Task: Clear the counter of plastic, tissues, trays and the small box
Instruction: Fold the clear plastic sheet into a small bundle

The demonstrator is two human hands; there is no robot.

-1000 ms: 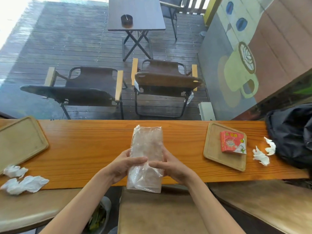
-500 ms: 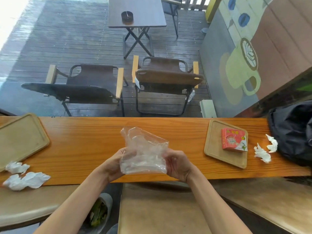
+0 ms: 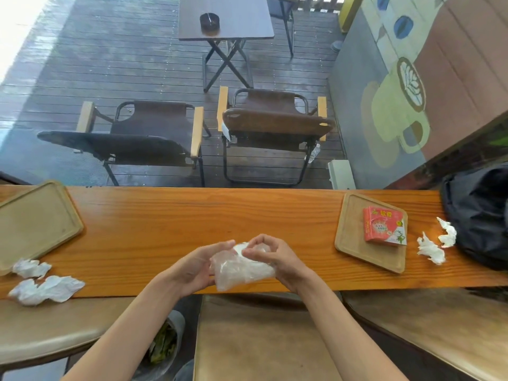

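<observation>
Over the counter (image 3: 165, 224), both hands grip the plastic (image 3: 242, 266); squash it small, maybe for the bin (image 3: 167, 345).

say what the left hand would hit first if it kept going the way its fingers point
The left hand points right, into the crumpled plastic it already holds, with the right hand directly behind that. So plastic first, then the other hand, as far as this single view shows.

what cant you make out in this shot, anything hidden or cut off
- Left tray, head view: its left end is cut off by the frame edge.
- Small box: the print is too small to read.
- Plastic bag: partly covered by left hand and right hand.
- Black bag: cut off at right edge.
</observation>
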